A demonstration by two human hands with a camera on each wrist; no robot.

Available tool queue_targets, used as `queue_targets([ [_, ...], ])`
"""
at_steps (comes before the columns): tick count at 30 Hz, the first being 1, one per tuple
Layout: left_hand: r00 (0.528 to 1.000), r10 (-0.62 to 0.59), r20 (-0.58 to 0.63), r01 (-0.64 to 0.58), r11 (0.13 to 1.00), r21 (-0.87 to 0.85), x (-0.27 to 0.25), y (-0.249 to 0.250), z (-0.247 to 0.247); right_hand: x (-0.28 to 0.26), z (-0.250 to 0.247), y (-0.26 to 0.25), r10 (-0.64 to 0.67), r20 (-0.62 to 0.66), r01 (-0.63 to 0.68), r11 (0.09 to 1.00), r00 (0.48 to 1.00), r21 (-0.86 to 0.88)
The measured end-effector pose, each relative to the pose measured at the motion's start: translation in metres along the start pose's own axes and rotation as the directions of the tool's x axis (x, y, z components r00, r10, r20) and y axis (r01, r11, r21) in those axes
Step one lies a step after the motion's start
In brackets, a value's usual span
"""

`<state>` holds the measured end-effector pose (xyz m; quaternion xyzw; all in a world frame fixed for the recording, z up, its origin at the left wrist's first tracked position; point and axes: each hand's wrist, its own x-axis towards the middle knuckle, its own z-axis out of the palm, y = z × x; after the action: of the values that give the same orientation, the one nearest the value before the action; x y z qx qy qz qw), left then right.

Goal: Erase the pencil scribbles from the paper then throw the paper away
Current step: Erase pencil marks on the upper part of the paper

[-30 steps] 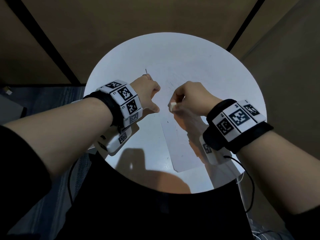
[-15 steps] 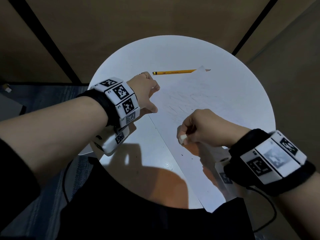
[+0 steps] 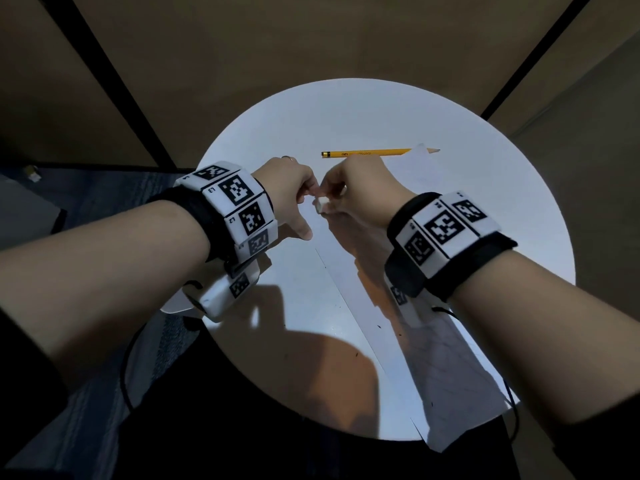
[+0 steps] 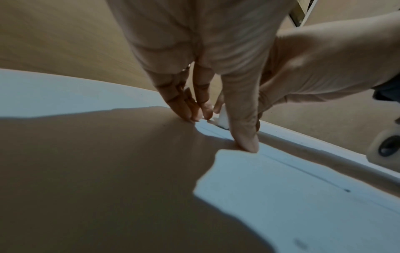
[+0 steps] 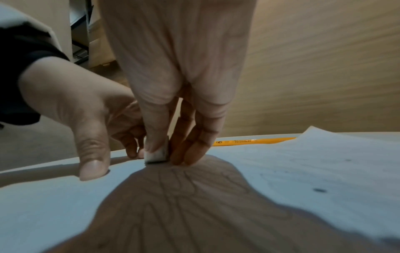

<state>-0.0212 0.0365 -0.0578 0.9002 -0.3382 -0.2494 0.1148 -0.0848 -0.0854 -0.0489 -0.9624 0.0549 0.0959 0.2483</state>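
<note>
A white sheet of paper lies slantwise on the round white table, its near corner hanging over the front edge. Faint pencil scribbles show on it in the right wrist view. My right hand pinches a small white eraser between thumb and fingers, its lower end on the paper. The eraser has a grey, smudged tip. My left hand is just left of it, touching the right hand. Its fingertips and thumb press down at the paper's left edge.
A yellow pencil lies across the far side of the table, its point hidden under the paper's raised far corner. Small dark eraser crumbs dot the sheet. Dark floor and tan wall panels surround the table.
My right hand swept with the eraser from beside the left hand toward me and back up next to it. The left hand stayed in place.
</note>
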Motion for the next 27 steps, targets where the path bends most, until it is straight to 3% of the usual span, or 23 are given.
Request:
queue_targets([
  [9, 1.0, -0.01, 0.002, 0.01, 1.0, -0.016, -0.002, 0.004, -0.001, -0.005, 0.004, -0.002, -0.056, -0.001, 0.055, 0.998, 0.998, -0.036],
  [16, 1.0, -0.003, 0.018, 0.001, 0.997, 0.077, -0.003, 0.012, -0.005, -0.026, 0.004, -0.003, -0.079, 0.119, 0.084, 0.996, 0.99, -0.035],
  [21, 0.999, 0.031, 0.022, -0.034, 0.987, 0.159, -0.008, 0.014, -0.004, -0.025, 0.007, -0.008, -0.107, 0.088, 0.118, 0.984, 0.99, -0.136],
  [27, 0.998, 0.061, 0.008, -0.062, 0.98, 0.189, -0.014, 0.018, 0.002, -0.036, 0.008, -0.002, -0.079, 0.08, 0.084, 0.994, 0.994, -0.064],
])
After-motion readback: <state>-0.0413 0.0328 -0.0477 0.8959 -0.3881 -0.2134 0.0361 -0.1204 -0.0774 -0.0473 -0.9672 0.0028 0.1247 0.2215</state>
